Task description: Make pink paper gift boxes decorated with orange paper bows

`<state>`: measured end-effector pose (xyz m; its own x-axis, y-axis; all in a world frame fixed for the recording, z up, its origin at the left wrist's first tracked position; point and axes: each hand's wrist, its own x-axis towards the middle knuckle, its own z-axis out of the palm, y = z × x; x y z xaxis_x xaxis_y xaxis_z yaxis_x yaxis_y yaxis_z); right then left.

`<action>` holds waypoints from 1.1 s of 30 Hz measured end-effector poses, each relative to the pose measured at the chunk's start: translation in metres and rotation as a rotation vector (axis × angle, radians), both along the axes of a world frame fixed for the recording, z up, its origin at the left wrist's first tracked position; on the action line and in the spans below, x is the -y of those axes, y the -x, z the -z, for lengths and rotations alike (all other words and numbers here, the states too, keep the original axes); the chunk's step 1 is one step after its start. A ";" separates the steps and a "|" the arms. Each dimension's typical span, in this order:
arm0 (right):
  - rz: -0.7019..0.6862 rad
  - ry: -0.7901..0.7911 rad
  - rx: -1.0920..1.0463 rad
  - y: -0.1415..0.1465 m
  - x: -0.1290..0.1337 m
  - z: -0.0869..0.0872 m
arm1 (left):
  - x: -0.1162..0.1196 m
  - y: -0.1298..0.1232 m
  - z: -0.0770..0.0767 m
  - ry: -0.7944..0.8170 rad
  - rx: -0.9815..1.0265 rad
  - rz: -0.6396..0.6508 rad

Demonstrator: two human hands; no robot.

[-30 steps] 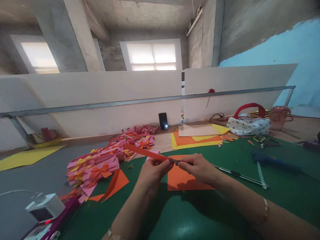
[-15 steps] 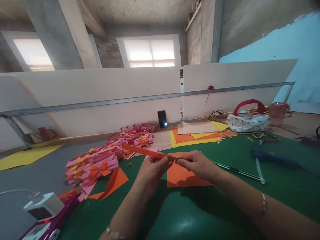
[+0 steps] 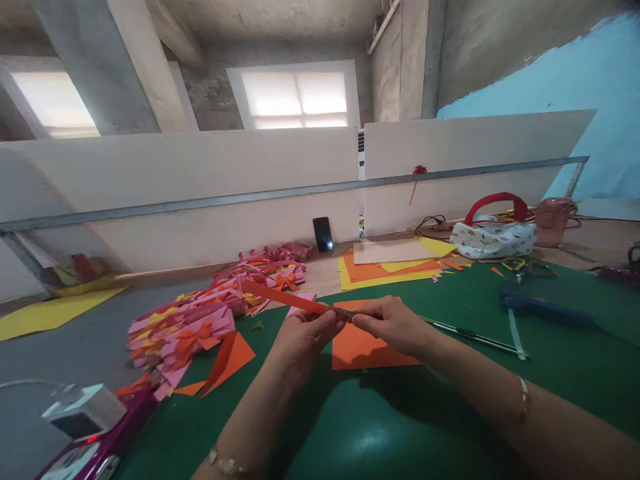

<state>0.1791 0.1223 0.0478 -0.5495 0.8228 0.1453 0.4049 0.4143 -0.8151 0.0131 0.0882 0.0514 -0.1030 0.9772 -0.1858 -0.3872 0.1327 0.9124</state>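
Hardly anything shifts over this last second: my left hand (image 3: 303, 343) still pinches the orange strip (image 3: 285, 295) above the green tabletop (image 3: 370, 433), beside the orange sheet (image 3: 373, 352), while my right hand (image 3: 395, 327) pinches the slim dark piece (image 3: 345, 313) at its end, so work stays there.

From here, paper bows (image 3: 200, 327) heap left on the worktop (image 3: 360, 427), a strip (image 3: 285, 298) in the left hand (image 3: 306, 337), a sheet (image 3: 357, 350) beneath the right hand (image 3: 393, 325), pen (image 3: 465, 331) and glue gun (image 3: 540, 308) rightward, phone (image 3: 323, 233) far behind.
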 end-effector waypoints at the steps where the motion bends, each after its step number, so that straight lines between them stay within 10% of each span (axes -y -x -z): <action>1: -0.002 0.001 0.000 0.000 0.000 0.000 | 0.000 0.000 -0.001 0.009 -0.001 -0.004; 33: -0.050 0.048 -0.050 -0.002 -0.001 0.002 | -0.001 0.000 -0.001 0.045 0.007 0.035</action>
